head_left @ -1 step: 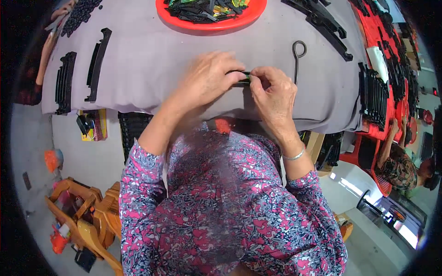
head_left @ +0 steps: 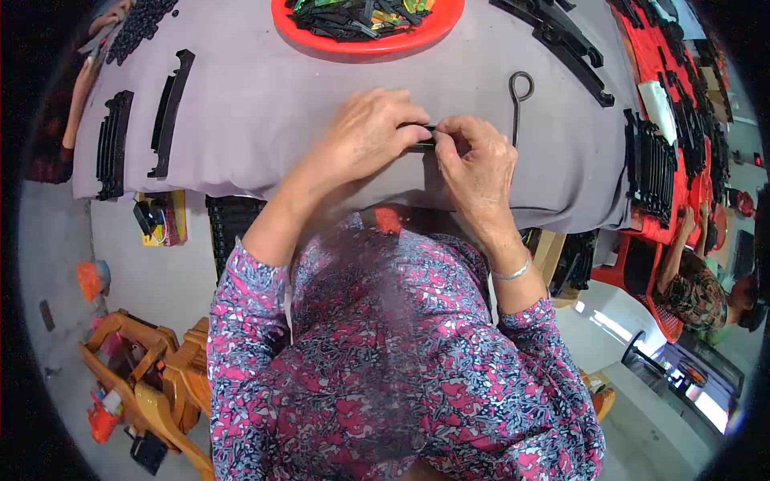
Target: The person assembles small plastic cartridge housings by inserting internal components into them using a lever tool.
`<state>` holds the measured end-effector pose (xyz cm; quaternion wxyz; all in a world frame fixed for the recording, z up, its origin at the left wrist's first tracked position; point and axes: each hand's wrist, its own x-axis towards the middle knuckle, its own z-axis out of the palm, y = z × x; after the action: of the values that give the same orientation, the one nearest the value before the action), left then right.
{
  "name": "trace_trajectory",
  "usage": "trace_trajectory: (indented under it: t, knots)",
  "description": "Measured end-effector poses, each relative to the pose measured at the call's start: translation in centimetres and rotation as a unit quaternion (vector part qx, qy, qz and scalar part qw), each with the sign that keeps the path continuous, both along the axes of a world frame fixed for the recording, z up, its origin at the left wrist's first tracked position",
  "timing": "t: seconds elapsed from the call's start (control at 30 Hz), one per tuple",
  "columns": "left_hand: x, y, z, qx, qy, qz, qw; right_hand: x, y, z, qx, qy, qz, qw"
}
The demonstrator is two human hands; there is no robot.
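My left hand (head_left: 370, 135) and my right hand (head_left: 479, 158) meet over the grey cloth, fingertips nearly touching. Between them lies a black plastic strip (head_left: 420, 146), mostly hidden by fingers. Thumb and fingers of each hand are pinched together on it; I cannot make out what small piece, if any, sits at the fingertips. To the right of my right hand rests a dark metal rod with a ring end (head_left: 521, 86). Beyond both hands stands a red bowl (head_left: 369, 46) of black, green and yellow slivers.
Long black plastic parts lie at the left (head_left: 166, 112), far right and right edge of the grey-covered table (head_left: 241, 96). Small black pieces (head_left: 143, 30) are heaped far left, near another person's arm (head_left: 80, 100). A second person (head_left: 702, 293) sits by a red-covered table at the right.
A green glint between my fingertips no longer shows. My left hand has shifted very slightly; all else stays in place.
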<state>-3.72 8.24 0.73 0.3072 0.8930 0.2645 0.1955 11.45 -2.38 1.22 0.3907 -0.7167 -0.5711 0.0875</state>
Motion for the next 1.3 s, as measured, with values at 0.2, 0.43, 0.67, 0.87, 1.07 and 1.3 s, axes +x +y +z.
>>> trace_trajectory:
  t: [0.2,0.43,0.67,0.87,1.07,1.3]
  knots:
    - [0.9,0.8,0.0,-0.046,0.005,-0.043,0.998,0.0,-0.1,0.2,0.000,0.006,-0.003,1.000]
    - [0.9,0.9,-0.4,-0.034,0.012,-0.032,0.999,0.8,-0.6,0.6,-0.015,0.062,-0.019,0.998]
    - [1.1,1.0,0.2,-0.028,0.005,-0.037,0.999,1.9,-1.0,0.6,0.058,-0.045,0.123,0.990]
    - [0.8,1.6,0.0,-0.064,0.007,-0.052,0.997,1.0,-1.4,0.5,-0.004,-0.206,0.141,0.968]
    - [-1.2,0.6,1.5,-0.090,-0.067,-0.038,0.993,0.8,-1.4,0.7,0.000,-0.241,0.127,0.962]
    - [-2.1,-1.6,-0.1,0.037,-0.042,0.036,0.998,0.4,-0.4,0.4,0.013,-0.247,0.176,0.953]
